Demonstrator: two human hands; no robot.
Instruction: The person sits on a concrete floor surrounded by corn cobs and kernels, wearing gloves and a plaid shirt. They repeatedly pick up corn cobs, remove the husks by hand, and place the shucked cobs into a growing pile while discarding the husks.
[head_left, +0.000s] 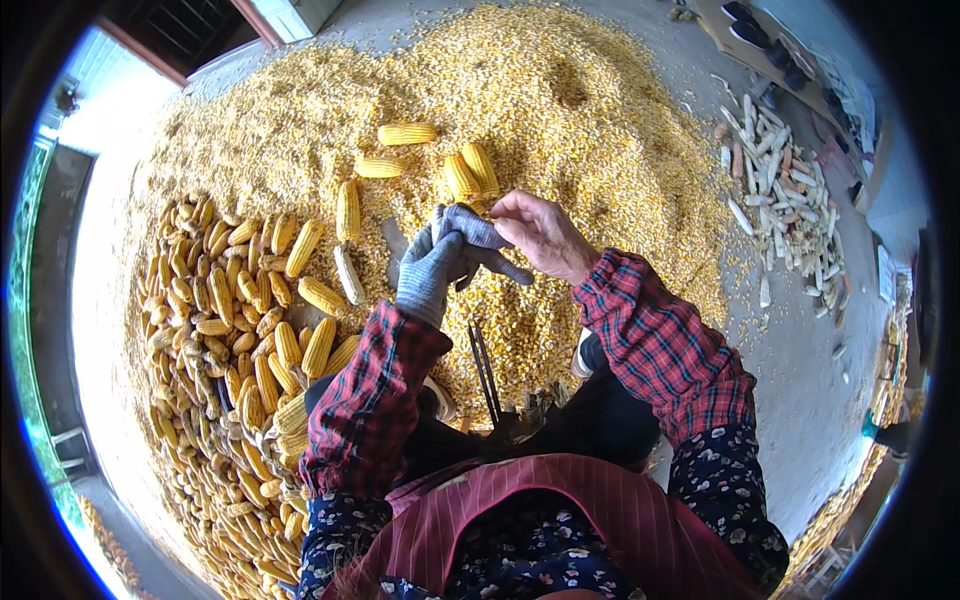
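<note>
My left hand (431, 274) wears a grey knit glove and grips a second grey glove (474, 226), whose fingers hang loosely to the right. Bare, with its fingertips at that loose glove's edge, is my right hand (546, 234); whether its fingers pinch the fabric is unclear. Beyond both hands, two yellow corn cobs (460, 178) lie side by side on the heap of loose kernels (525, 97). A stripped white cob (349, 274) rests left of my gloved hand. Below the hands, a pair of dark metal bars (484, 375) stands between my legs.
A large pile of unshelled corn cobs (217, 300) covers the floor at the left. Stripped cobs (780, 187) are heaped on the concrete floor (667, 37) at the right. Shoes (746, 31) sit on cardboard at the upper right. A doorway opens at the upper left.
</note>
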